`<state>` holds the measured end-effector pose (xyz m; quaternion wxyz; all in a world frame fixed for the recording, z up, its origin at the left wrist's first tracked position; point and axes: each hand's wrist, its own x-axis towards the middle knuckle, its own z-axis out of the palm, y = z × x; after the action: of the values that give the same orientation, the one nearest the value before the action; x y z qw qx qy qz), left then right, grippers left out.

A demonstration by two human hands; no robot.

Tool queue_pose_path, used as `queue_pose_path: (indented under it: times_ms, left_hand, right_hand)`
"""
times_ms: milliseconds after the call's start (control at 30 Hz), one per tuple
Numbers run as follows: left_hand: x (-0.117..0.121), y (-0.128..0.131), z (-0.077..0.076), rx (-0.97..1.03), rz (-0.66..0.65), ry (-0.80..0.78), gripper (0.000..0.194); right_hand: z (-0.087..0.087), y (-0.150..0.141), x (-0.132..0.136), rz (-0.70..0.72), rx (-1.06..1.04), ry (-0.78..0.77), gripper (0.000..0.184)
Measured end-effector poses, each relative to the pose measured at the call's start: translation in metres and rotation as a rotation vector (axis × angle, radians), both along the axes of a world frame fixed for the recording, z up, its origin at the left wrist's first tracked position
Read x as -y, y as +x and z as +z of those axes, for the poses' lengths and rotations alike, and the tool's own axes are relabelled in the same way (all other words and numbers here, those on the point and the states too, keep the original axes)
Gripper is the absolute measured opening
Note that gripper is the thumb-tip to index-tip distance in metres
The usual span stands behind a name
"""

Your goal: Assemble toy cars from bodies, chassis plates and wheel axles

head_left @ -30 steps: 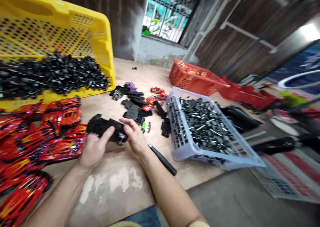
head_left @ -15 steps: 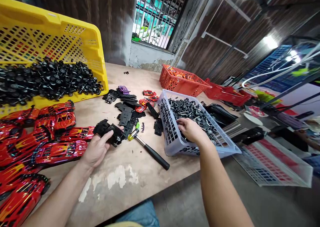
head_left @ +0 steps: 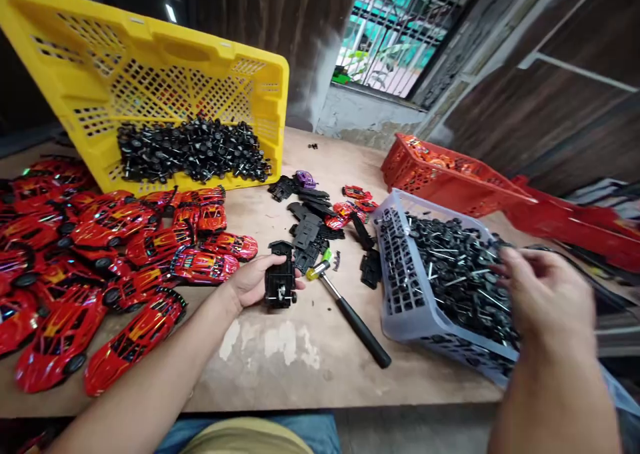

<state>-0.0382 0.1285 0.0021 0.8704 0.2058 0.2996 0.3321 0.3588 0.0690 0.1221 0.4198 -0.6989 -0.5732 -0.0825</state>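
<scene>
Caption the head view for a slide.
Left hand holding a black toy-car chassis, right hand at a translucent crate of wheeled axles, hammer lying between.

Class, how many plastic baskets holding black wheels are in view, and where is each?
2: the yellow basket at the back left, behind red toy cars, and the translucent basket, near the right hand. Others may be hidden.

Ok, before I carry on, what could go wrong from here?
Snagging: the right hand is at the crate, where axles lie in a jumbled heap, so several might come up at once.

Knocking: the hammer lies between the crate and the left hand, which holds a black base; a sweep across could bump it.

Scuffing: a red car lies close beside the left forearm and might get nudged.
</scene>
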Motion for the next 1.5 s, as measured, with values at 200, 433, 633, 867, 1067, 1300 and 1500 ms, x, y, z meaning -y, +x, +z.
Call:
queue_pose_path:
  times_ms: [200,433,633,867,1067,1300,1500]
  left_hand:
    - [0.001,0.000,0.001,0.070,-0.156,0.049,0.071]
    - [0.004,0.001,-0.004,0.084,-0.256,0.121,0.077]
    - [0.002,0.006,-0.003,0.007,-0.128,0.061,0.069]
    - [0.003,0.006,0.002,-0.058,-0.130,0.106,0.077]
    - [0.005,0.006,0.000,-0.079,-0.104,0.110,0.072]
    - [0.002,0.008,0.004,0.006,0.008,0.028,0.051]
    - [0.000,0.010,0.005,0.045,0.076,0.046,0.045]
  right_hand:
    - [-0.012,-0.143,-0.007,0.862,0.295,-0.181,0.015]
    - [-0.038,-0.197,-0.055,1.163,0.844,-0.395,0.017]
    - [-0.057,-0.194,-0.045,1.063,0.356,-0.348,0.019]
    - [-0.090,-0.209,-0.036,0.821,-0.137,-0.296,0.018]
    - [-0.111,-0.212,-0.029,0.813,-0.422,-0.396,0.023]
    - [-0.085,-0.159,-0.108,0.452,0.269,-0.395,0.024]
    - [-0.089,-0.124,-0.198,0.162,0.697,-0.685,0.044]
